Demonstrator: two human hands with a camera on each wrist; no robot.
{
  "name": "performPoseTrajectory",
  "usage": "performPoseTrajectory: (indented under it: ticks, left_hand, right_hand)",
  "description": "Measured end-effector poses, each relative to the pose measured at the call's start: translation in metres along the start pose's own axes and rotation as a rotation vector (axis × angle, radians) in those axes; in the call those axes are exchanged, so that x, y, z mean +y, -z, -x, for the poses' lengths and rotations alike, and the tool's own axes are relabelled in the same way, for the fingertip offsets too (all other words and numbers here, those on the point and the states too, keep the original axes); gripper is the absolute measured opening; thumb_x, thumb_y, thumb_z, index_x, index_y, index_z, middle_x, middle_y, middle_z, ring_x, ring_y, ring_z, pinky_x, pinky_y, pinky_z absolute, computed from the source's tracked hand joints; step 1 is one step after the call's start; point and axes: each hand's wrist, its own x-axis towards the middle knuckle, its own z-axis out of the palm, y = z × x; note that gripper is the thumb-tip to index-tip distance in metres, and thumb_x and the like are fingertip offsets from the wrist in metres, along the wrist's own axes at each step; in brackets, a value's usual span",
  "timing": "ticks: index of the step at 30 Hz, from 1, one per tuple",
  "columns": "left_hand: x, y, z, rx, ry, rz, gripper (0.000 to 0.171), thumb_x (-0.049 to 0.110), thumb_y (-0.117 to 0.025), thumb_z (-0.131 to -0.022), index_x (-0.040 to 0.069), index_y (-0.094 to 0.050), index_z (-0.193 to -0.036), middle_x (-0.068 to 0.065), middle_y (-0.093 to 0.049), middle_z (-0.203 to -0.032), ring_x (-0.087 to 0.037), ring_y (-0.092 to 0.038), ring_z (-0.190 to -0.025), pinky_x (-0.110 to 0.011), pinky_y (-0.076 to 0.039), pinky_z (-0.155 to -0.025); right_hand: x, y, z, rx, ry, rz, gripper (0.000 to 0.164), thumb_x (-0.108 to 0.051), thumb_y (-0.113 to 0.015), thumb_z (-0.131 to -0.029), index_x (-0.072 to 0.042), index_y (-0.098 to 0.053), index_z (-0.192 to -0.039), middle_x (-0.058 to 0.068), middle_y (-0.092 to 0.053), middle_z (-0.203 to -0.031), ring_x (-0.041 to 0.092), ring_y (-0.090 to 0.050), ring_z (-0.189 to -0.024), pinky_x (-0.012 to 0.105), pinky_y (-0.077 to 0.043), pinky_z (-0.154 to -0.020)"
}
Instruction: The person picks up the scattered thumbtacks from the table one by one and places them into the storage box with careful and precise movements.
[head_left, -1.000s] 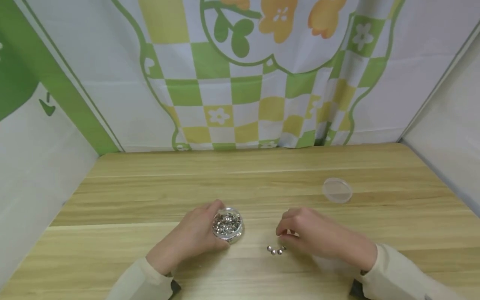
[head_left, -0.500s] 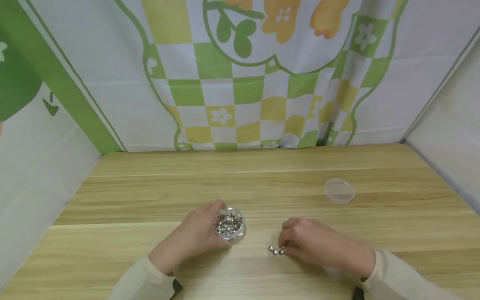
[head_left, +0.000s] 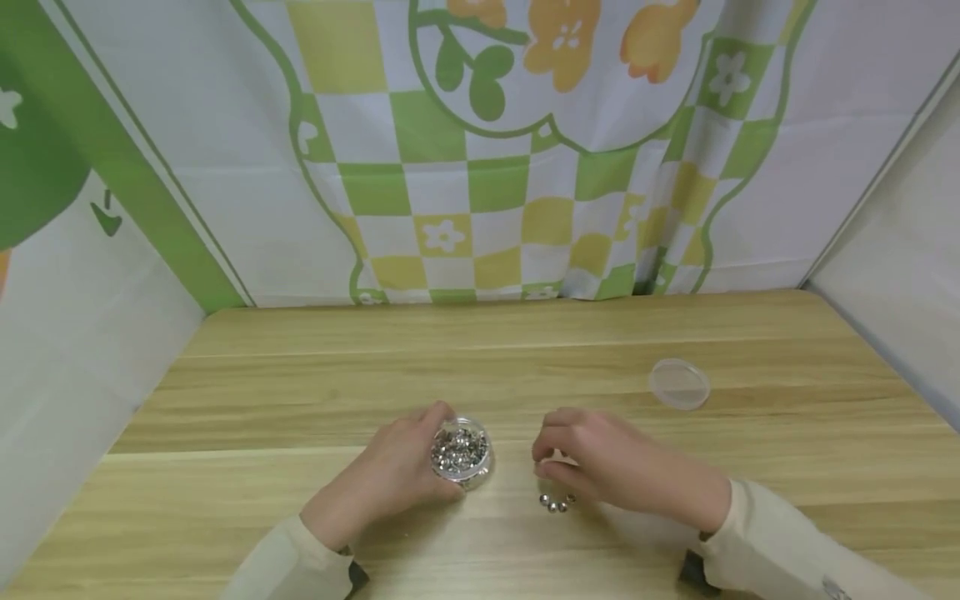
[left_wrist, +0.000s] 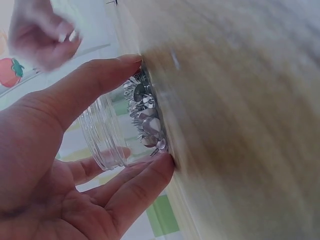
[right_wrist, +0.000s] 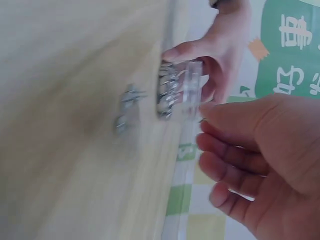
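Observation:
A clear round jar [head_left: 462,479] of silver thumbtacks [head_left: 459,448] stands upright on the table. My left hand [head_left: 401,462] grips it from the left, thumb at the near side and fingers behind it, as the left wrist view [left_wrist: 85,165] also shows. Several loose thumbtacks [head_left: 553,506] lie in a short curved row right of the jar; in the right wrist view one loose thumbtack [right_wrist: 131,95] has its pin upward. Above and behind that row hovers my right hand [head_left: 592,458], its fingers loosely bent. Nothing shows between its thumb and fingertips [right_wrist: 207,142].
A clear round lid [head_left: 678,383] lies on the wooden table [head_left: 375,358] at the back right. A checked, flowered curtain [head_left: 495,183] hangs along the table's back edge, with white cloth walls at both sides.
My right hand dips to the near row of thumbtacks, then lifts and moves left towards the jar, uncovering the row's right end. My left hand stays on the jar.

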Motion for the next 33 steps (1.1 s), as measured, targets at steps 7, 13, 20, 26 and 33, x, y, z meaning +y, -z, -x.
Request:
performPoseTrajectory:
  ticks: [7, 13, 20, 26, 33]
  left_hand:
    - [-0.002, 0.0, 0.0, 0.009, -0.014, -0.004, 0.07, 0.027, -0.089, -0.054, 0.008, -0.055, -0.112, -0.015, -0.069, -0.102, -0.032, -0.064, -0.087, -0.051, -0.059, -0.077]
    - [-0.002, -0.003, -0.002, 0.024, -0.055, -0.022, 0.064, 0.03, -0.088, -0.055, 0.01, -0.053, -0.104, -0.008, -0.067, -0.092, -0.027, -0.063, -0.082, -0.048, -0.058, -0.07]
    - [-0.002, -0.004, -0.002, 0.026, -0.052, -0.023, 0.064, 0.031, -0.088, -0.055, 0.01, -0.053, -0.105, -0.008, -0.067, -0.093, -0.027, -0.063, -0.082, -0.049, -0.058, -0.071]
    - [-0.001, -0.001, -0.002, 0.009, -0.018, -0.017, 0.067, 0.027, -0.088, -0.054, 0.009, -0.055, -0.11, -0.012, -0.068, -0.099, -0.03, -0.064, -0.084, -0.05, -0.059, -0.072]
    - [0.001, -0.001, -0.003, 0.015, -0.001, -0.004, 0.071, 0.025, -0.089, -0.053, 0.006, -0.055, -0.113, -0.018, -0.069, -0.104, -0.036, -0.065, -0.088, -0.054, -0.058, -0.079]
  right_hand:
    - [-0.008, -0.008, -0.056, 0.02, 0.02, -0.05, 0.01, -0.019, -0.069, -0.09, -0.012, -0.074, -0.094, -0.003, -0.07, -0.091, 0.007, -0.061, -0.076, 0.026, -0.059, -0.064]
    - [-0.012, -0.019, -0.08, 0.011, 0.036, -0.026, 0.01, -0.018, -0.069, -0.088, -0.012, -0.074, -0.094, -0.002, -0.07, -0.089, 0.01, -0.061, -0.073, 0.025, -0.057, -0.062]
    - [-0.012, -0.023, -0.081, 0.016, 0.052, -0.01, 0.013, -0.018, -0.071, -0.086, -0.009, -0.075, -0.095, 0.0, -0.071, -0.088, 0.013, -0.064, -0.074, 0.027, -0.059, -0.065]
    - [-0.006, -0.014, -0.061, 0.007, 0.017, -0.029, 0.014, -0.019, -0.071, -0.086, -0.009, -0.075, -0.095, 0.0, -0.071, -0.089, 0.013, -0.064, -0.076, 0.028, -0.06, -0.067]
    - [0.01, -0.003, -0.009, -0.031, -0.025, -0.012, 0.006, -0.012, -0.072, -0.085, -0.009, -0.076, -0.089, -0.002, -0.07, -0.083, 0.007, -0.062, -0.074, 0.027, -0.061, -0.065]
